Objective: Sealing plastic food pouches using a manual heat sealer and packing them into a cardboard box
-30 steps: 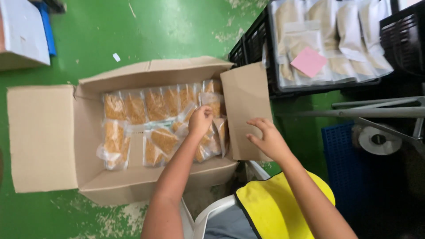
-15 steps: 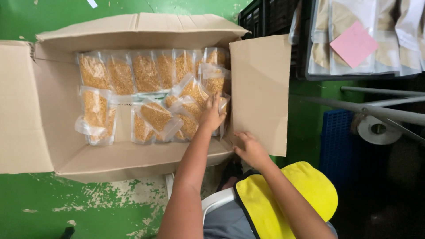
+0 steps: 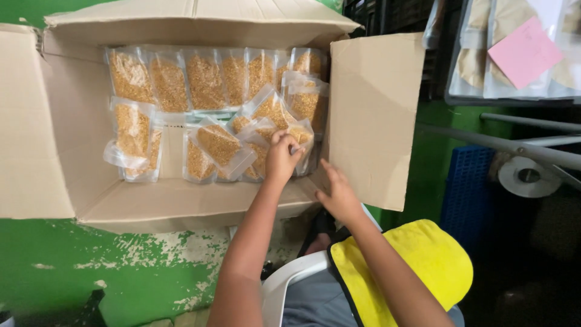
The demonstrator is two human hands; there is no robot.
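While our left hand (image 3: pixel 282 158) pinches the top edge of a clear pouch of yellow grain (image 3: pixel 298 138) at the right end of the open cardboard box (image 3: pixel 54 151), our right hand (image 3: pixel 338 195) rests loosely open on the box's near right corner, holding nothing. We judge the slanted pouches could slump or buckle if we press there, since the front row lies loose. We count roughly 7 pouches upright in the back row and about 6 leaning in front, 1 box, and 1 pink paper slip (image 3: pixel 524 51) on the crate.
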